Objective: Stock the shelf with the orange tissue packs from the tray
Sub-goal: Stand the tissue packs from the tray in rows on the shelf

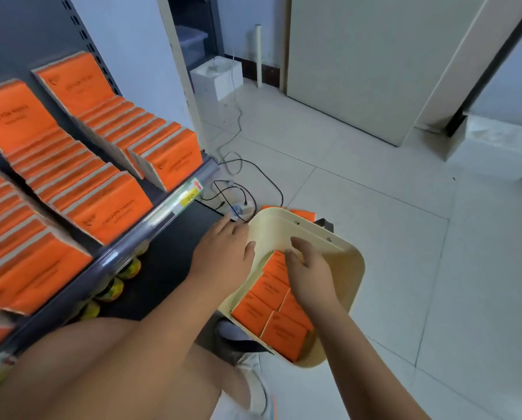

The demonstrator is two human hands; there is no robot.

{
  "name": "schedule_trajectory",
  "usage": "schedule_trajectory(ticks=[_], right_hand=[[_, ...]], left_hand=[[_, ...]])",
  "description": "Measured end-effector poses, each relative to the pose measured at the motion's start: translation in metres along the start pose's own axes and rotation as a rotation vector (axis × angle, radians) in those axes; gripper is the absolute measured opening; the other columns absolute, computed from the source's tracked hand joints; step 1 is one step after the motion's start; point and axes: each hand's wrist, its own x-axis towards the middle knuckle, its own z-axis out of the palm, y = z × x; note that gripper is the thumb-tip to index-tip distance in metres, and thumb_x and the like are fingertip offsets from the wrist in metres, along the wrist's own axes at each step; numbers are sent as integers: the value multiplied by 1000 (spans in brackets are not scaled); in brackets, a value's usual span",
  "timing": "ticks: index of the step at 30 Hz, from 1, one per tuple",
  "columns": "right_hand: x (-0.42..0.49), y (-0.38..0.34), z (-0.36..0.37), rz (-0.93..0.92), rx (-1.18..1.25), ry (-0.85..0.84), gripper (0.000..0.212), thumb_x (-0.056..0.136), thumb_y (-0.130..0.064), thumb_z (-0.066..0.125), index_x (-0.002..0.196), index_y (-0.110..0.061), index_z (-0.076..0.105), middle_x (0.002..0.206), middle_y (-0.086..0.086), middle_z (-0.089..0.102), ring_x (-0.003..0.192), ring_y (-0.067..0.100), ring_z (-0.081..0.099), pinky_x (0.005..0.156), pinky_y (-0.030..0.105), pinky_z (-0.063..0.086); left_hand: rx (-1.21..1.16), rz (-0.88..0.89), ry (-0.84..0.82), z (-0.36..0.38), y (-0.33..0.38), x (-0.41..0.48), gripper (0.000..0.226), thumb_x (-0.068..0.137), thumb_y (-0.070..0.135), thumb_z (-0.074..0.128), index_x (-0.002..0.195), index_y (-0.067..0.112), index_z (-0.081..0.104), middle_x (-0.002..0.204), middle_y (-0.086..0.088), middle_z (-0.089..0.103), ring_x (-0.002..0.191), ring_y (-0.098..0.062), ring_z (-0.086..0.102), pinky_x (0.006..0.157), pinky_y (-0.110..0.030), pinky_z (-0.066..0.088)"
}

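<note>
As the cream tray point(349, 268) sits tilted, orange tissue packs point(272, 310) crowded at its near end, left hand point(223, 253) straight-fingered at the rim, right hand point(309, 269) loosely spread above, neither gripping, packs could slide out.

The left forearm point(162, 322) and right forearm point(353, 353) reach forward and down, close together. The left hand point(223, 256) lies palm down with fingers straight and thumb spread to the right. The right hand point(309, 272) is tilted, thumb raised, fingers bent inward; whether they pinch anything is unclear through blur
</note>
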Motion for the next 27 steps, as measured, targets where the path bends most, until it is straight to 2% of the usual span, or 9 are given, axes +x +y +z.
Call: schedule_trajectory(ticks=[2,5,9,12,15,18,21,23,27], right_hand=[[-3,22,3,97,19,-2,40,99,-41,44,135,-32,58,118,-13,63,111,15,61,98,38,50],[-4,56,9,269,45,15,51,87,-51,41,132,-34,59,118,-6,70,109,22,67,97,47,55],[1,85,13,436,118,78,49,95,-28,44,144,-28,51,122,-4,63,105,20,61,91,35,48],[14,102,21,560,190,146,53,93,-20,41,145,-25,49,116,-1,64,94,21,62,85,35,49],[37,115,29,649,246,212,29,94,-12,43,117,-14,60,92,4,63,88,28,65,72,29,52],[59,118,31,639,112,235,8,98,-5,50,102,-8,56,77,2,55,64,16,58,46,15,46],[84,123,34,626,-163,55,21,102,-11,51,118,-9,64,109,6,67,98,22,66,82,25,51],[98,130,37,637,-367,-95,27,102,-18,56,128,-10,61,134,8,62,126,25,58,101,31,45],[115,149,54,771,-379,-146,31,105,-15,51,135,-4,55,144,13,54,134,26,51,108,31,40]], left_hand=[[-69,-47,-109,18,3,-6,39,106,39,42,135,16,56,144,-3,56,150,-21,32,109,-41,41],[-156,-112,-245,48,7,-6,39,105,40,44,132,15,57,133,-6,58,123,-24,54,91,-42,50],[-314,-204,-372,85,14,12,42,104,42,45,133,14,57,131,-4,61,115,-25,59,88,-39,52],[-368,-241,-449,109,20,29,41,103,40,44,127,9,57,114,-8,64,100,-27,62,69,-33,43],[-452,-314,-512,133,26,43,38,102,36,46,124,7,57,113,-12,65,95,-26,61,69,-33,41],[-529,-439,-577,167,26,52,36,96,22,46,119,0,61,114,-21,66,99,-35,64,63,-33,37],[-566,-532,-632,204,22,56,24,91,12,48,106,7,67,107,-16,69,91,-33,64,73,-31,47],[-548,-525,-687,220,22,58,27,97,15,52,117,8,69,125,-18,68,108,-35,66,90,-34,53],[-413,-482,-884,252,14,48,42,104,22,50,142,4,53,148,-13,51,137,-33,48,108,-35,40]])
